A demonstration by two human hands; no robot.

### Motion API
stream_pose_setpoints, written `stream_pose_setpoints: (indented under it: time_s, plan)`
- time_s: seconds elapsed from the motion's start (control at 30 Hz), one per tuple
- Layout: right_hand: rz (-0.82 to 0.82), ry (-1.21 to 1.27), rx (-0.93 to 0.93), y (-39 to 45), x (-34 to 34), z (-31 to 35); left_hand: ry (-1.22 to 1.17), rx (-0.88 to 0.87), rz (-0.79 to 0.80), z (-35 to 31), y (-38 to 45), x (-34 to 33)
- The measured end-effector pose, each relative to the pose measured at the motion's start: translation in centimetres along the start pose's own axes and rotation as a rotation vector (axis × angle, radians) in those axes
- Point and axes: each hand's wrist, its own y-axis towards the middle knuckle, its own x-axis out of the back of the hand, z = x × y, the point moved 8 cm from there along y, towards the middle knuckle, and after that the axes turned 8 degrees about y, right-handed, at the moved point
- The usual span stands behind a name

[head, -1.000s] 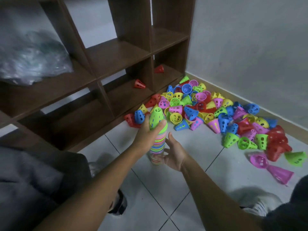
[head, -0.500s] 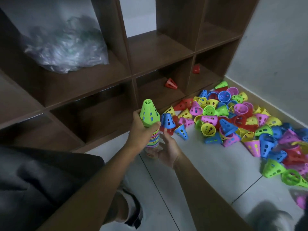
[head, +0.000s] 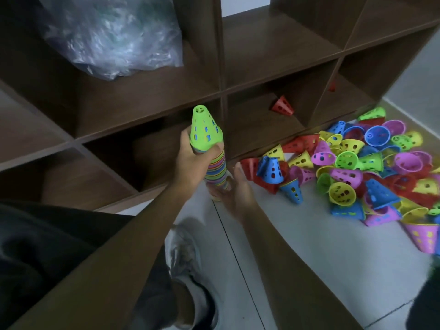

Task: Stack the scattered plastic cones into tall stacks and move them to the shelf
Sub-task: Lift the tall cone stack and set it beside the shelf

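Green cone tops the stack of cones (head: 215,163), which I've got held upright in front of the wooden shelf (head: 273,75), approx level w/ its lower compartments. Stack body is striped w/ nested rims in many colours. My left hand (head: 192,160) wraps the stack near the top, fingers curled round it just under the green cone. My right hand (head: 234,189) is under the base, palm up, fingers cupping the bottom; exact contact pts are hidden by the stack.

Just right of my hands, on the pale tiled floor (head: 321,246), lies the pile of loose cones (head: 357,167): pink, yellow, blue, green, red, most tipped on their sides and touching each other. Pile runs to the right frame edge and sits against the shelf's base.

Inside the shelf, one red cone (head: 283,106) lies on its side in a bottom compartment right of the stack. Another red item shows in the next compartment over, too small to tell what it is. Upper left compartment holds a crumpled clear plastic bag (head: 114,34).

Bottom of frame: my shoe (head: 183,256) on the tiles btwn my forearms, dark trouser leg at left.
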Motion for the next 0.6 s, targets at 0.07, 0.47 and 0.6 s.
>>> stream_pose_setpoints:
  time_s: [0.07, 0.47, 0.6]
  plan:
    - [0.021, -0.02, 0.001, 1.0, -0.4, -0.2, 0.008, -0.002, -0.019, 0.2, 0.9, 0.6]
    - [0.003, -0.14, -0.017, 2.1, -0.3, 1.0, 0.064, 0.005, 0.063, 0.0, 3.7, 0.5]
    - [0.003, -0.289, -0.037, 0.8, 0.1, 0.9, 0.138, -0.02, 0.185, -0.8, 4.4, -0.4]
